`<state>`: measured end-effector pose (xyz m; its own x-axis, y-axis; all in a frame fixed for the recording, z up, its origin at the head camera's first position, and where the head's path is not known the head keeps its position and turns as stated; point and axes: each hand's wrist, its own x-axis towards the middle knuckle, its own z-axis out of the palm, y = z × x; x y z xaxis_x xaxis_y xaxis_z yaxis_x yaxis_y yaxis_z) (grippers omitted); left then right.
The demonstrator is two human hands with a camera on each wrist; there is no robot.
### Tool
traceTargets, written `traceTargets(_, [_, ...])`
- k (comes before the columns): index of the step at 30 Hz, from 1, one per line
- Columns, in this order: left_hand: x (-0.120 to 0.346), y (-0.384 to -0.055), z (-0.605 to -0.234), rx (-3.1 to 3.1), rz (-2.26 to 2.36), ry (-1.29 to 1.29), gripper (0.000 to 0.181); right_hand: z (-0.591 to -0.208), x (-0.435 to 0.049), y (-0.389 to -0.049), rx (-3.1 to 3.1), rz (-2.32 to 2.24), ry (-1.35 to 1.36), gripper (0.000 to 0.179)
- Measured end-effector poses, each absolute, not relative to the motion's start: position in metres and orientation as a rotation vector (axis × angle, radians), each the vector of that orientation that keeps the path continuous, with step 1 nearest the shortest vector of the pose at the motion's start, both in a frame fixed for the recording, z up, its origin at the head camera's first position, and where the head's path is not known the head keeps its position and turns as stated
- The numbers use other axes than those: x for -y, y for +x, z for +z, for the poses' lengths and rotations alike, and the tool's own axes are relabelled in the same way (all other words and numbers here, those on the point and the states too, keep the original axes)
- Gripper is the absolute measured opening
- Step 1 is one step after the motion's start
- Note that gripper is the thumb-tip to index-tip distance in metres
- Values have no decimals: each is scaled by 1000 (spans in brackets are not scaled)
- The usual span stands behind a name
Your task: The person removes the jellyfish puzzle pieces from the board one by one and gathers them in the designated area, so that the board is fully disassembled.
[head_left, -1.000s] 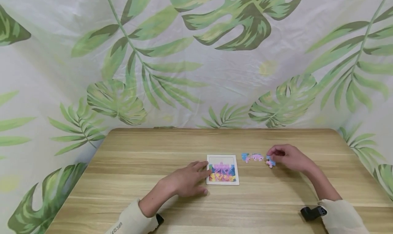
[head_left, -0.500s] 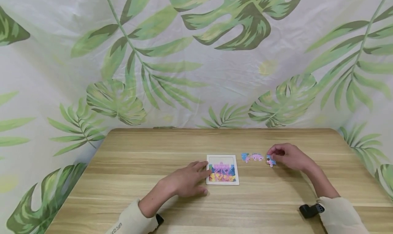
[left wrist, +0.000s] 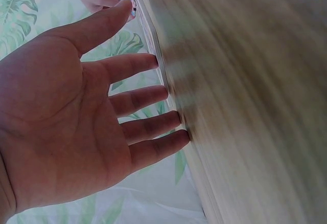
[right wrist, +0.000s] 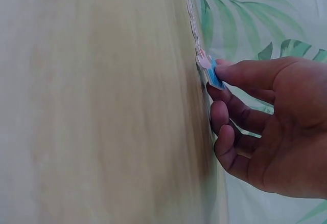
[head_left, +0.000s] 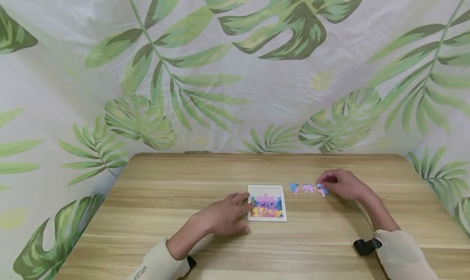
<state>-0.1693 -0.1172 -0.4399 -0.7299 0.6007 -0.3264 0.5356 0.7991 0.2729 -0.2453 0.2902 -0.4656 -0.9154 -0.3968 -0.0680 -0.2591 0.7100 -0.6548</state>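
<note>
My right hand (head_left: 343, 184) pinches a blue and pink jigsaw puzzle piece (head_left: 322, 190) between thumb and fingers. In the right wrist view that puzzle piece (right wrist: 210, 70) is tilted, its lower edge close to the tabletop. Just left of it lie a pink piece with two eyes (head_left: 308, 188) and a blue and pink corner piece (head_left: 294, 188), side by side. My left hand (head_left: 227, 214) rests with spread, straight fingers at the left edge of a white-framed puzzle board (head_left: 267, 220). Its lower part shows a pink, blue and yellow sea picture; the top strip is pale.
The wooden table (head_left: 176, 170) ends at a leaf-print cloth backdrop (head_left: 220, 88). A black wrist strap part (head_left: 367, 246) sticks out from the right sleeve (head_left: 402, 249).
My right hand has moved slightly left and away from me, bringing its puzzle piece nearer the piece with eyes. The left hand stays at the board.
</note>
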Motion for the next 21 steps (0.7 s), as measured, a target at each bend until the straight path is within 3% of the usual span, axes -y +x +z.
traceTargets(21, [118,-170,-440,-2576,220,845,71,-465,-291,-245,-2693,-968,-540,18])
